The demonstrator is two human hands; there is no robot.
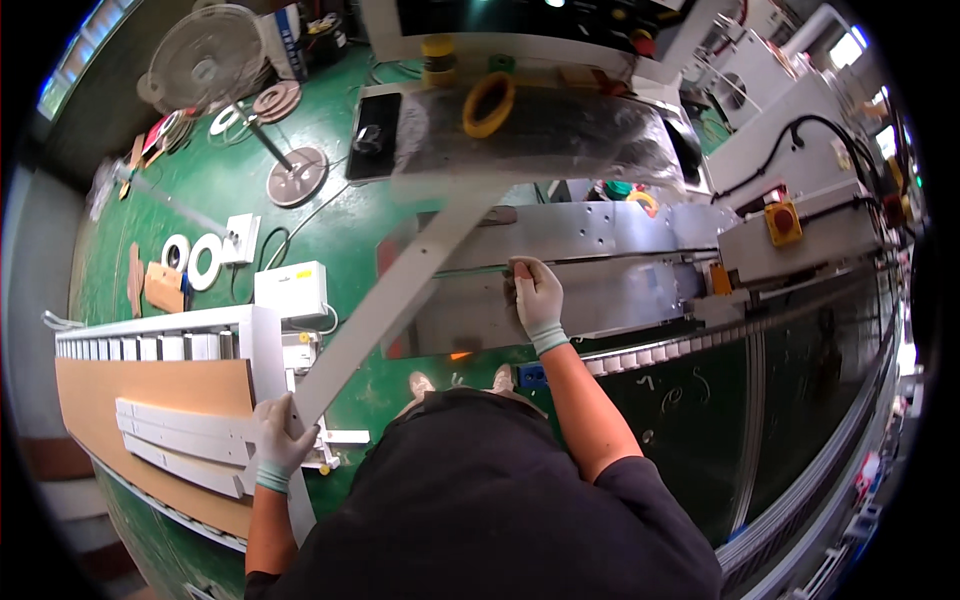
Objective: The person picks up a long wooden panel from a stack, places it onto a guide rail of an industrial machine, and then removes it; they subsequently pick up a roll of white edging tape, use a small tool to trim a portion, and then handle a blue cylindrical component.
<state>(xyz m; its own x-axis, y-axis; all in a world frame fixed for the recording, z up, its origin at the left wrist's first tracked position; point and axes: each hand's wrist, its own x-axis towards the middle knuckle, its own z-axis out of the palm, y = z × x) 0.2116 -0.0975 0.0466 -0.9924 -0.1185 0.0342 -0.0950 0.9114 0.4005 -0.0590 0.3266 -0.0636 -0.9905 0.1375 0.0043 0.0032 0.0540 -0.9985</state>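
A long white board (395, 285) slants up and to the right from my left hand (283, 438). My gloved left fingers are closed around its lower end, and its far end reaches over the metal bed. My right hand (537, 297), also gloved, hangs above the bare metal plates (590, 285) of the machine, apart from the board. Its fingers are curled together; whether anything small is between them is hidden. More white boards (185, 438) lie stacked on a brown sheet (90, 385) over the roller conveyor at my left.
A standing fan (205, 65) is at the far left on the green floor. Ahead, a yellow tape roll (489, 104) lies on plastic film (560, 130) below a dark screen. A yellow box with a red button (783, 222) sits at the right. Beside the conveyor stands a white box (290, 290).
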